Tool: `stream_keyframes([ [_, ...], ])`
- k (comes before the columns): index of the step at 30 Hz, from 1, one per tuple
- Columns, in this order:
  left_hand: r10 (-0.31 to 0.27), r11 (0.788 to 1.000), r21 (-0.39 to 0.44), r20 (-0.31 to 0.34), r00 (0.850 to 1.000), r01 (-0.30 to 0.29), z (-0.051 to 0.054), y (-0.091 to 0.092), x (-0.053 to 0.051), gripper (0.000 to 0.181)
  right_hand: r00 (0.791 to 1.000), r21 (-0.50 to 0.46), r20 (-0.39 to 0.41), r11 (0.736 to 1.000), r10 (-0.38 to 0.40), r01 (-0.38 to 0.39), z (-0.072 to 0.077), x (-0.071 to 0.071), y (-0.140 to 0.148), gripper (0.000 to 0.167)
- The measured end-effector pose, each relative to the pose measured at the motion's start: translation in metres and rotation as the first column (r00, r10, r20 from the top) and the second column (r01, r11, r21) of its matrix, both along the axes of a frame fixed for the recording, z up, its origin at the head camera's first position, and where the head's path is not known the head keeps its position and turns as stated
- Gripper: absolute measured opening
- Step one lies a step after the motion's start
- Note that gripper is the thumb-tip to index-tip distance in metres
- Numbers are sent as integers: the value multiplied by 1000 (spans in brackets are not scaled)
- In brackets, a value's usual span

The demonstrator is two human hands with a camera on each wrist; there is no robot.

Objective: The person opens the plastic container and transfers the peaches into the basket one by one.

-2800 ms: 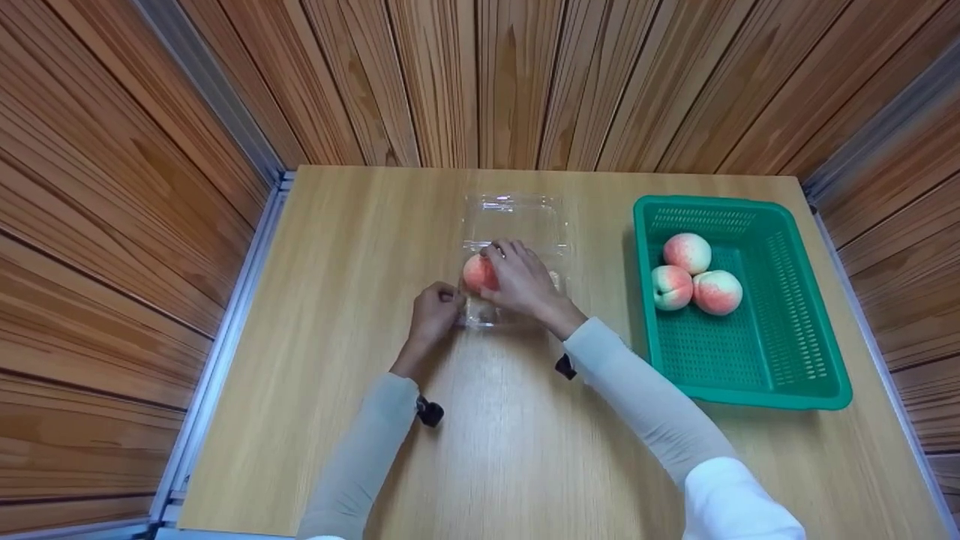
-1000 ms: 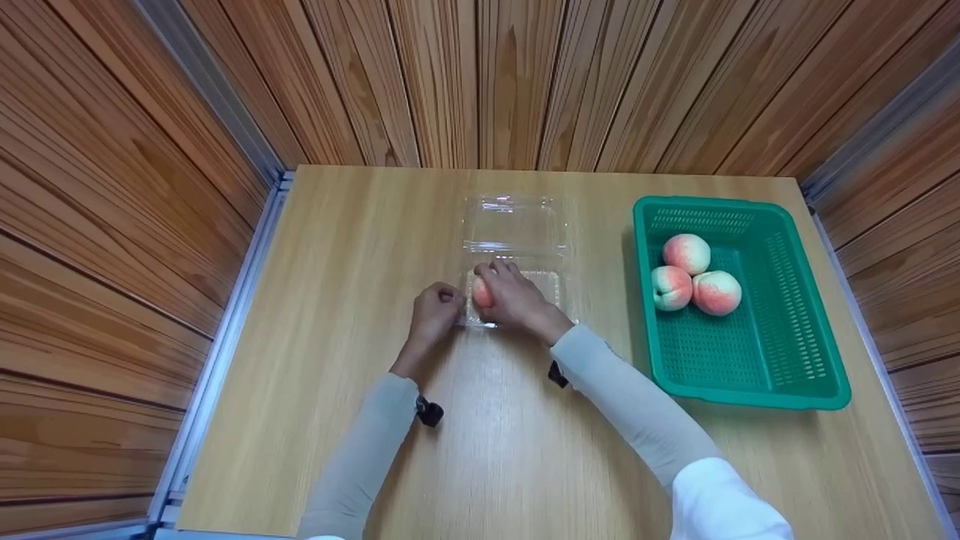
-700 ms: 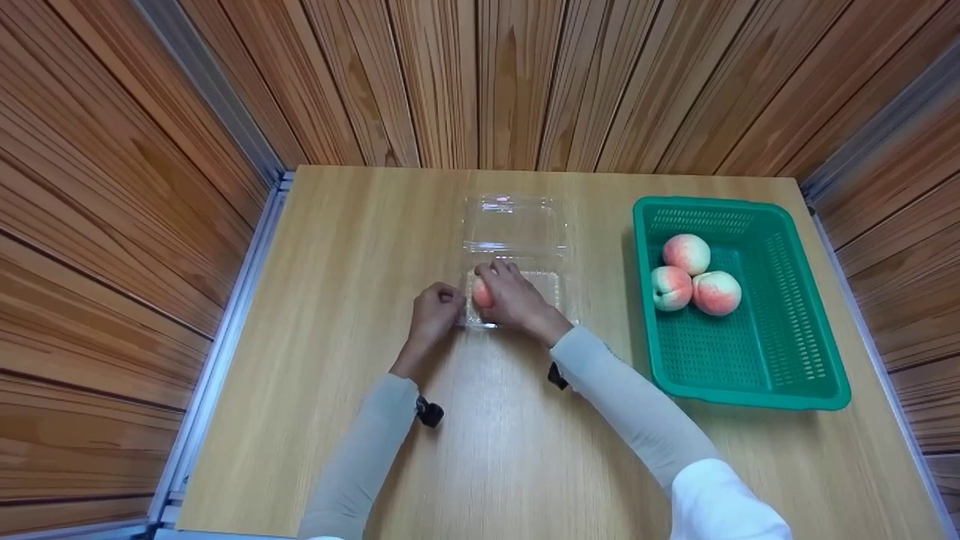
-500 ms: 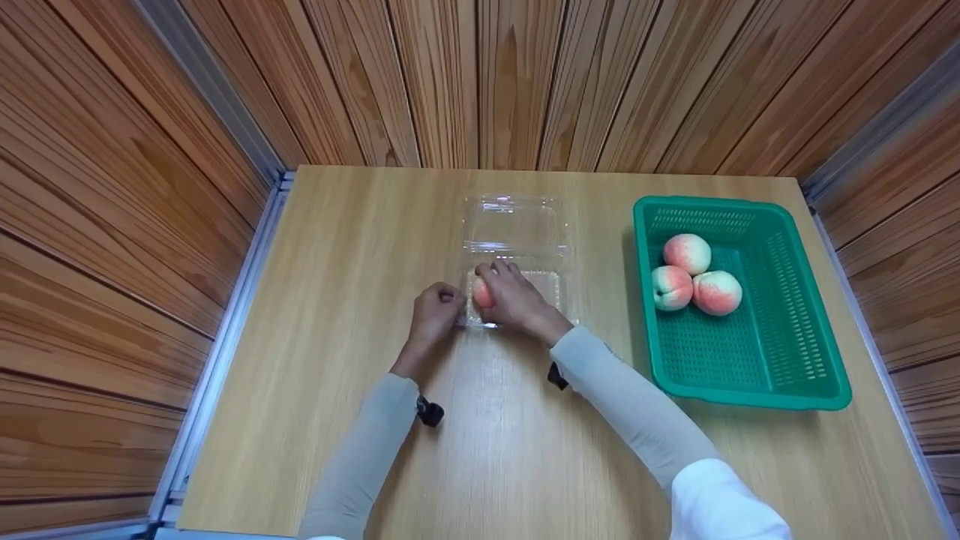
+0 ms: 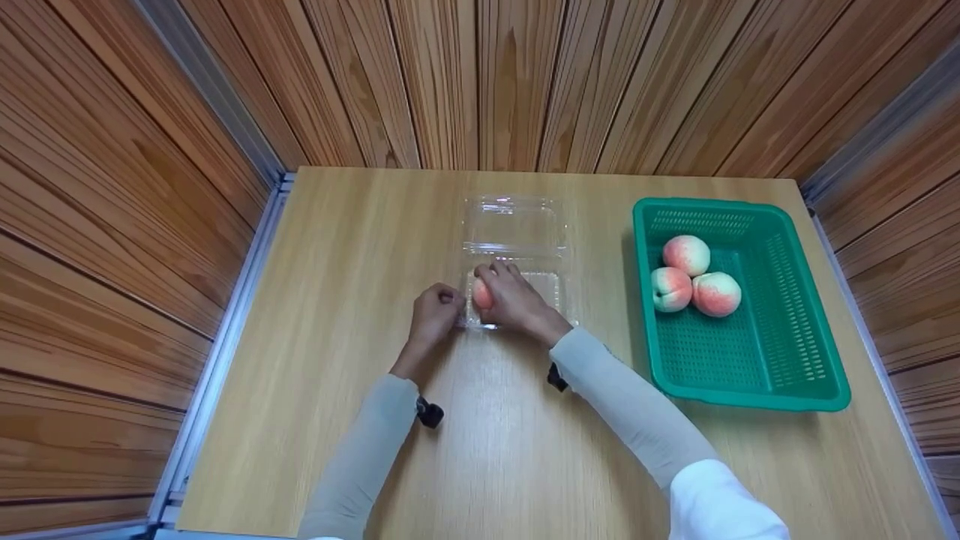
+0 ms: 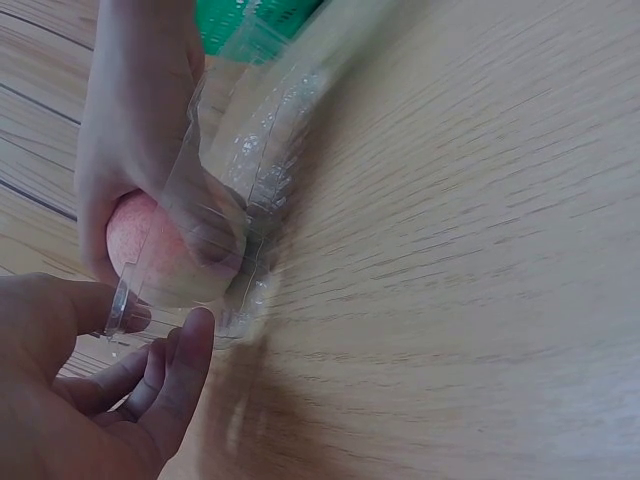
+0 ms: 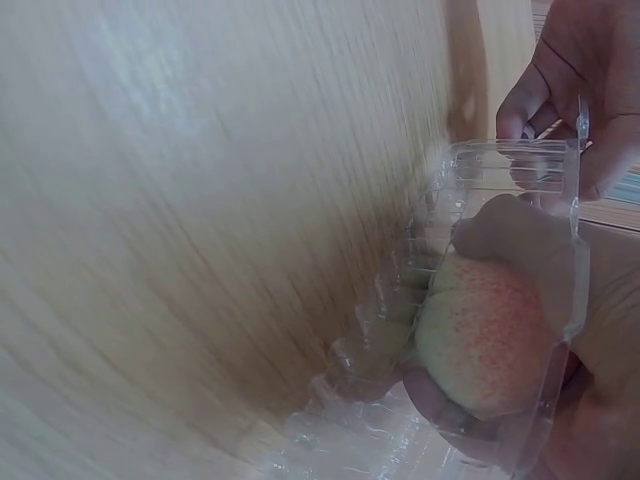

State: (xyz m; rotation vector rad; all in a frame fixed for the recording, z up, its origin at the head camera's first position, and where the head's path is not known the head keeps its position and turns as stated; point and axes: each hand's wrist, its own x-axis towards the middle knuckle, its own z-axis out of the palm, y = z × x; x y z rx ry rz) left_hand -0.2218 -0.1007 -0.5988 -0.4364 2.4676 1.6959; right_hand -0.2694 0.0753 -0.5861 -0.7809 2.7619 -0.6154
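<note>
A clear plastic clamshell container (image 5: 551, 289) lies open on the table, its lid (image 5: 517, 221) folded back toward the far side. My right hand (image 5: 514, 296) curls round a peach (image 5: 481, 293) inside the left part of the container base. In the right wrist view the peach (image 7: 485, 335) shows through the clear wall, with fingers on both sides of it. My left hand (image 5: 435, 311) pinches the container's left rim near the front corner. The left wrist view shows one finger hooked over that rim (image 6: 120, 305); the other fingers of the left hand (image 6: 90, 390) stay outside.
A green plastic basket (image 5: 750, 360) stands on the right of the table (image 5: 337, 262). Three peaches (image 5: 716, 293) sit together in its left part. Wood-panelled walls (image 5: 510, 82) enclose the table at the back and sides.
Since the earliest frame, my right hand has lowered the peach toward the front into the container base. Over the last second both hands have stayed in place. The left hand keeps its grip.
</note>
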Motion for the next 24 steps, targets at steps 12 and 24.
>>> stream_keyframes([
  [12,6,1000,0,-16,1000,-6,-1,0,1,15,1000,-32,-15,999,14,-15,1,2,1,70],
  [24,-7,1000,8,-10,1000,7,-1,-2,3,15,998,-26,-48,999,31,-32,8,3,4,69],
])
